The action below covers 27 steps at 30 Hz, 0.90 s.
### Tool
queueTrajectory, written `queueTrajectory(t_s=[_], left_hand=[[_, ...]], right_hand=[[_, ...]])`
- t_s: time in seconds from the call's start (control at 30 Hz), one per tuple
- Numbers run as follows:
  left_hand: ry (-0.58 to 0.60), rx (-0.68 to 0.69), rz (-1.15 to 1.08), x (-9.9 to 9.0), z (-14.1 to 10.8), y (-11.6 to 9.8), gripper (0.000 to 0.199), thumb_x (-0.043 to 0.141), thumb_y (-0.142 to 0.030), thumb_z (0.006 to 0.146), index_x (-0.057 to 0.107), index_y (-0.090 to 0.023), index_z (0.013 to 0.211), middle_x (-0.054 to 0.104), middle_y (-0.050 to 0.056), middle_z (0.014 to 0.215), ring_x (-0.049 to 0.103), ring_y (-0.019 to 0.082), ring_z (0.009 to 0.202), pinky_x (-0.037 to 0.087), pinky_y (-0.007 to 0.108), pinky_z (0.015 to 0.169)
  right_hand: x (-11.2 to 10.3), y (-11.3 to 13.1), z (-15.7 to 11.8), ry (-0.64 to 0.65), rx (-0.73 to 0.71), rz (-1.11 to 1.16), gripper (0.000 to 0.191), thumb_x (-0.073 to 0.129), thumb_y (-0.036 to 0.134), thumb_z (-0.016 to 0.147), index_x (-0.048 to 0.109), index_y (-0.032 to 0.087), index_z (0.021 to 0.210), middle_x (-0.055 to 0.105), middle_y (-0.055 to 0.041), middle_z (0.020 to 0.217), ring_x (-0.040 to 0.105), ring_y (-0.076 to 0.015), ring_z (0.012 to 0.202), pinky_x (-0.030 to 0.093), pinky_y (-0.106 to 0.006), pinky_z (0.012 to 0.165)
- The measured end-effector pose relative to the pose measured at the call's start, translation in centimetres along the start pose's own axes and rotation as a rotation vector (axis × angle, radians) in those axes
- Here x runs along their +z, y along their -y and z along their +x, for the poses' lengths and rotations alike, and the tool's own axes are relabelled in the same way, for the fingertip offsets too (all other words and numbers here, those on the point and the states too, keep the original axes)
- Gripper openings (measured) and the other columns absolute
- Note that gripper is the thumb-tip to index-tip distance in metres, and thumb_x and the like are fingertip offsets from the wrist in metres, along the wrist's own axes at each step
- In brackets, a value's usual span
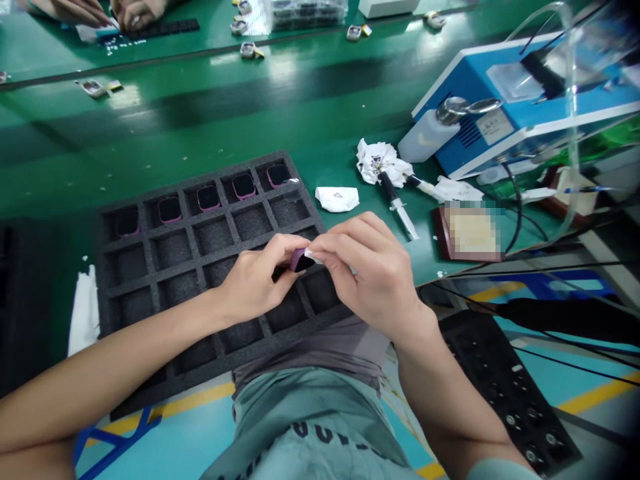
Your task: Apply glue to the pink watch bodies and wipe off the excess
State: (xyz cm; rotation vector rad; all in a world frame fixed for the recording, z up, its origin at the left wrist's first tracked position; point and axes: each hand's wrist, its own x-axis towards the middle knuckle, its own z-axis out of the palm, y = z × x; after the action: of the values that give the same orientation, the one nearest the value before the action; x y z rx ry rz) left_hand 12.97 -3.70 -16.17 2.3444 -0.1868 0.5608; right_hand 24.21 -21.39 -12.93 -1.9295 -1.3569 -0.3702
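Note:
Between thumb and fingers, my left hand (255, 277) grips a small purple watch case (299, 259) with a dark face. A piece of white wipe (313, 255) is pinched in my right hand (373, 270), pressed against the edge of that case. Both hands are over a black foam tray (113, 290) divided into square compartments. Along its far row sit several similar purple-rimmed watch cases (209, 197). A clear scrap of film (291, 183) lies by the far right compartments. My fingers partly hide the held case.
Right of the tray are a folded white wipe (337, 199), a knife (400, 207), crumpled tissue (375, 161) and a pump bottle (427, 133). A blue machine (480, 113) stands behind them. Across the bench, another person's hand (137, 13) works near small watch parts (249, 51).

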Motion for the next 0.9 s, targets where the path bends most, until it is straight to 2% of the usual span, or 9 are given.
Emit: queueTrajectory(t_s=[0.17, 0.33, 0.4, 0.5, 0.6, 0.73, 0.9], left_hand=[[-0.029, -0.022, -0.127, 0.1, 0.1, -0.1, 0.045, 0.067, -0.006, 0.089, 0.056, -0.021, 0.129, 0.08, 0.003, 0.109, 0.081, 0.014, 0.089, 0.065, 0.02, 0.082], [-0.077, -0.091, -0.192, 0.3, 0.1, -0.4, 0.042, 0.075, -0.015, 0.088, 0.058, -0.021, 0.126, 0.081, 0.005, 0.11, 0.082, 0.016, 0.092, 0.067, 0.023, 0.085], [-0.135, -0.135, -0.252, 0.3, 0.2, -0.4, 0.044, 0.079, -0.019, 0.087, 0.057, -0.021, 0.125, 0.081, 0.006, 0.11, 0.082, 0.017, 0.093, 0.067, 0.023, 0.084], [-0.17, -0.264, -0.429, 0.1, 0.8, -0.5, 0.047, 0.083, -0.022, 0.084, 0.054, -0.02, 0.121, 0.081, 0.006, 0.106, 0.082, 0.019, 0.094, 0.068, 0.027, 0.085], [-0.054, -0.433, -0.74, -0.6, 1.8, -0.4, 0.056, 0.087, -0.023, 0.08, 0.05, -0.022, 0.122, 0.081, 0.004, 0.099, 0.083, 0.02, 0.09, 0.068, 0.028, 0.082], [0.146, -0.673, -1.113, -1.8, 2.9, -0.1, 0.066, 0.092, -0.023, 0.076, 0.05, -0.024, 0.126, 0.082, 0.002, 0.092, 0.083, 0.02, 0.082, 0.065, 0.019, 0.065], [0.203, -0.808, -1.25, -2.5, 3.4, 0.1, 0.07, 0.096, -0.025, 0.07, 0.053, -0.023, 0.126, 0.082, 0.002, 0.088, 0.082, 0.019, 0.076, 0.063, 0.016, 0.06]], right_hand=[[0.0, 0.1, -0.3, -0.057, 0.114, 0.123, 0.014, 0.06, 0.022, 0.101, 0.07, 0.02, 0.092, 0.072, -0.0031, 0.086, 0.059, -0.0157, 0.082, 0.048, -0.032, 0.078], [0.4, 0.6, -0.5, -0.107, 0.238, 0.194, 0.014, 0.061, 0.021, 0.1, 0.069, 0.02, 0.088, 0.071, -0.0017, 0.083, 0.059, -0.0146, 0.079, 0.047, -0.031, 0.075], [0.7, 0.5, -1.0, -0.074, 0.274, 0.234, 0.014, 0.062, 0.02, 0.099, 0.069, 0.02, 0.087, 0.07, -0.0014, 0.08, 0.06, -0.0148, 0.078, 0.048, -0.031, 0.074], [0.9, 0.3, -2.0, 0.056, 0.286, 0.352, 0.012, 0.063, 0.02, 0.098, 0.069, 0.02, 0.087, 0.071, -0.001, 0.081, 0.062, -0.0142, 0.077, 0.048, -0.03, 0.074], [0.6, 0.2, -2.9, 0.108, 0.323, 0.408, 0.01, 0.065, 0.019, 0.097, 0.069, 0.02, 0.088, 0.073, -0.0002, 0.084, 0.063, -0.0134, 0.078, 0.049, -0.031, 0.076], [-0.1, 0.0, -2.9, 0.024, 0.354, 0.401, 0.009, 0.066, 0.018, 0.097, 0.069, 0.021, 0.088, 0.072, 0.0011, 0.085, 0.063, -0.0123, 0.08, 0.049, -0.031, 0.079], [-0.1, -0.3, -2.1, -0.062, 0.304, 0.42, 0.01, 0.064, 0.017, 0.097, 0.068, 0.021, 0.089, 0.072, 0.0013, 0.083, 0.062, -0.0124, 0.079, 0.049, -0.031, 0.078]])
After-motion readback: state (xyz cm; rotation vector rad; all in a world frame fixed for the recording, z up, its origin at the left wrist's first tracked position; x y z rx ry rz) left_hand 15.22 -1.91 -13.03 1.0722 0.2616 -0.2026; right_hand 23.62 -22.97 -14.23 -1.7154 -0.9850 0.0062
